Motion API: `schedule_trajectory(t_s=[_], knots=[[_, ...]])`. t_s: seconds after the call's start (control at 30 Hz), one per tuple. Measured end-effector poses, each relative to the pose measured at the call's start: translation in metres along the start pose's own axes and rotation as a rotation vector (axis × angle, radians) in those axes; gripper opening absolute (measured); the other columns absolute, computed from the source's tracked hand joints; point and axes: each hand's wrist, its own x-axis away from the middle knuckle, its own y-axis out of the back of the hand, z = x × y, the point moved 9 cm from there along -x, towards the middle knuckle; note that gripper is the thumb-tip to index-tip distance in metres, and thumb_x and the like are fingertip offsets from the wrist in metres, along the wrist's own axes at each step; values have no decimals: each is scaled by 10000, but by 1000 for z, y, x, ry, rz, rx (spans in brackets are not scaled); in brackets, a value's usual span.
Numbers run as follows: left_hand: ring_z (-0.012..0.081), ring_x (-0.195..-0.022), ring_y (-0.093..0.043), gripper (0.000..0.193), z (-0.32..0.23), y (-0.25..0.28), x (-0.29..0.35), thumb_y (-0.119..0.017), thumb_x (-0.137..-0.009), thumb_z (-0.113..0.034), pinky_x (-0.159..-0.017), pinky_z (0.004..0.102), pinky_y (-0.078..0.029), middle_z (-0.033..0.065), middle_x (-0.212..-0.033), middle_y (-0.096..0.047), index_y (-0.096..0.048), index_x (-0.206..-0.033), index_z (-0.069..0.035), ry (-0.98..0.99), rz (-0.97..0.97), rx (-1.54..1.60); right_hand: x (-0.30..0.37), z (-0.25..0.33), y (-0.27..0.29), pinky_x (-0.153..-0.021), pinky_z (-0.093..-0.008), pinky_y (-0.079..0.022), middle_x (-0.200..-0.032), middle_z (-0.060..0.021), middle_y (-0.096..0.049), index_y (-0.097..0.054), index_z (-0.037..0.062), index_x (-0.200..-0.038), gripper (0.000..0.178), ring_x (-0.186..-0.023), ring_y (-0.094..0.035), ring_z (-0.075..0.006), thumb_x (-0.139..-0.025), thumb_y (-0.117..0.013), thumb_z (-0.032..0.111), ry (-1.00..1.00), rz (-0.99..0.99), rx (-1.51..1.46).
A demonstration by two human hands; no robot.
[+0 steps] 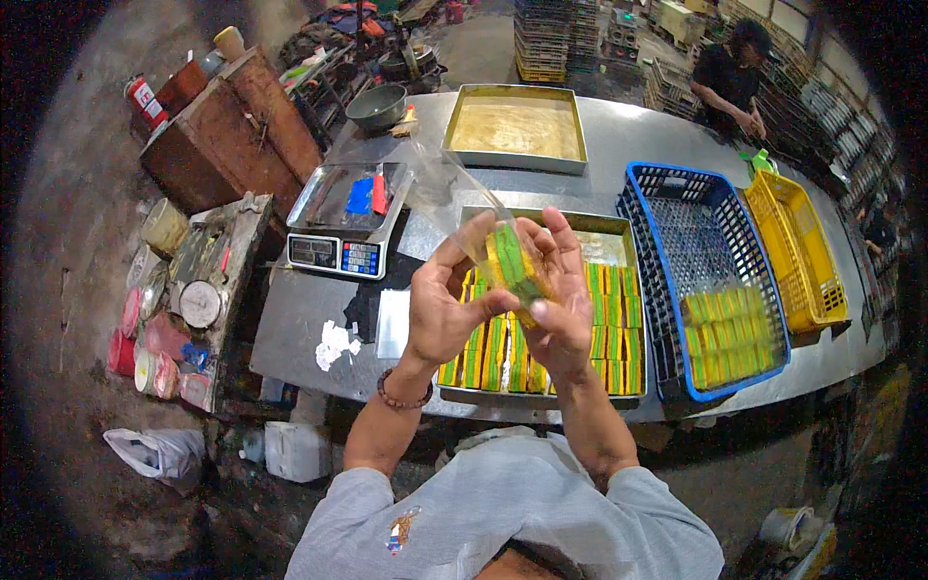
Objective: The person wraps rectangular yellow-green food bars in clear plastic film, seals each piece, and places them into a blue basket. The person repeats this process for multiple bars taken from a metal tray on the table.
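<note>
Holding a layered block (507,253), banded in green and yellow, inside a clear plastic bag (448,188), raised above a shallow rectangular metal tray (611,247). Curling the left hand (440,304) narrowly against one side of the bag, laying the thumb across the film. Cupping the right hand (572,314) around the other side, bending the upper fingers loosely and pressing the thumb near the block's lower edge. Letting the thin, glossy, unfilled length of plastic trail away toward the upper left.

Wearing a bracelet of round dark beads (404,391) on the left wrist and a soft grey shirt (464,512). Standing at a smooth, dully shining metal table (290,324), facing close rows of striped slices (617,340) in the tray, straight-edged in green, yellow and dark brown. Having, on the left, a flat-topped scale (336,255) with a blue piece (360,196) and a red piece (378,193) on its plate, and ragged white scraps (334,346) nearer the body. Having, on the right, a lattice-walled blue plastic crate (681,171) with film-covered green and yellow pieces (730,338) at its near end, just beside a perforated yellow plastic crate (827,315). Facing, farther off, a second tray (517,126) with a mottled tan inside, near a round dark bowl (376,108)
</note>
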Motion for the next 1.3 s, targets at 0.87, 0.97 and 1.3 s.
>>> schedule_trajectory(t_s=[0.87,0.97,1.3], knots=[[319,-1295,-556,691,77,105,88,-523,-998,-617,-1094,485,-478,145,-1376,-596,-494,-1437,-84,97,-581,1115,28,-107,-38,-1238,-411,-238,-1570,-157,-409,-369,-4,-1553,919,-1465,-381,-298,-782,-839,165,-265,283,332],[272,-1204,-600,634,92,132,139,-542,-1009,-575,-1017,446,-514,116,-1339,-612,-511,-1422,-94,215,-715,958,33,-140,-63,-1034,-430,-502,-1365,-149,-557,-661,138,-1354,660,-1299,-538,-332,-734,-882,180,-22,575,972],[207,-924,-696,487,127,191,312,-609,-1013,-493,-771,371,-597,106,-1050,-675,-616,-1202,-44,621,-923,769,124,-304,-81,-649,-408,-540,-772,-125,-705,-787,62,-791,199,-668,-687,-297,-724,-885,223,-484,860,966]])
